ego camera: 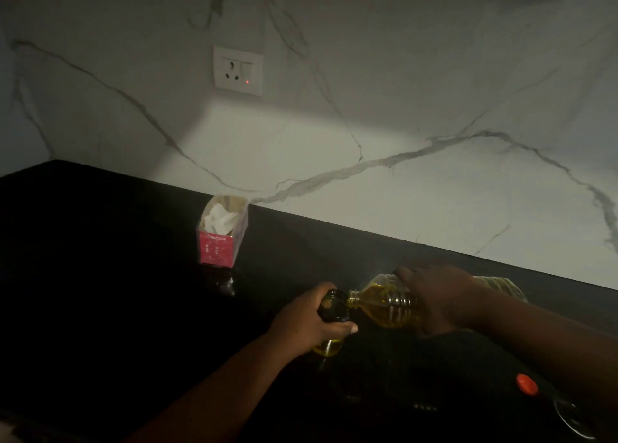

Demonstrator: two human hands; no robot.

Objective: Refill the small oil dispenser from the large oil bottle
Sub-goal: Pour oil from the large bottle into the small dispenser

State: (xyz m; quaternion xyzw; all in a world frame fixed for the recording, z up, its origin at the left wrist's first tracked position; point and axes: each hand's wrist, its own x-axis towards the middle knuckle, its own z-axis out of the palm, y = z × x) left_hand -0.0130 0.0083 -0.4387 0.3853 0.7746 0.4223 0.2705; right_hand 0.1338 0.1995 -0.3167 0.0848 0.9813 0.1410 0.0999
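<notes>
The large clear oil bottle [391, 305], holding yellow oil, is tipped almost flat with its open neck pointing left. My right hand [438, 298] grips its body from above. Its mouth meets the dark top opening of the small oil dispenser [332, 308], which stands upright on the black counter. My left hand [311, 322] wraps around the dispenser's middle. Yellow oil shows in the dispenser's bottom below my fingers. An orange-red cap [527, 384] lies on the counter at the lower right.
A pink carton [219, 242] with white tissue stands against the marble wall, back left. A wall socket [238, 71] with a red light is above it. A clear glass object [573, 419] sits at the bottom right corner. The black counter [100, 258] is dimly lit.
</notes>
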